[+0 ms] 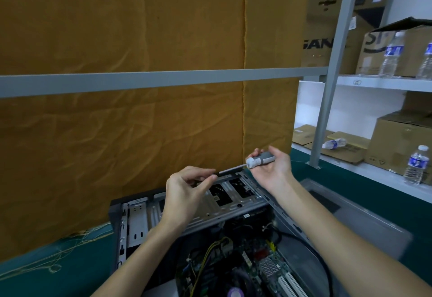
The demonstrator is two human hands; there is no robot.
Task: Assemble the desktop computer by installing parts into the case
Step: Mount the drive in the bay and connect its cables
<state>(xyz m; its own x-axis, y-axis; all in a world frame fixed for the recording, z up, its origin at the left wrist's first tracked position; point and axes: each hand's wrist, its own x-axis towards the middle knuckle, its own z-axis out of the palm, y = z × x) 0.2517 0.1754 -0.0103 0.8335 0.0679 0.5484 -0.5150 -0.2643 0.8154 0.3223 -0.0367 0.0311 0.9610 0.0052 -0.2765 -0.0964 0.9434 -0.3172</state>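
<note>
An open desktop case (138,222) lies on the green table with its side off. Inside it I see the motherboard (264,271), cables and a metal drive cage (233,196). My right hand (273,168) holds the grey-and-white handle of a screwdriver (259,160) above the case's far end. The shaft runs left to my left hand (187,191), whose thumb and fingers pinch its tip. Whether a screw sits at the tip is hidden.
A mustard cloth (140,121) hangs right behind the case, crossed by a grey rail (140,80). The case's side panel (350,215) lies to the right. Shelves at the right carry cardboard boxes (402,142) and water bottles (417,166).
</note>
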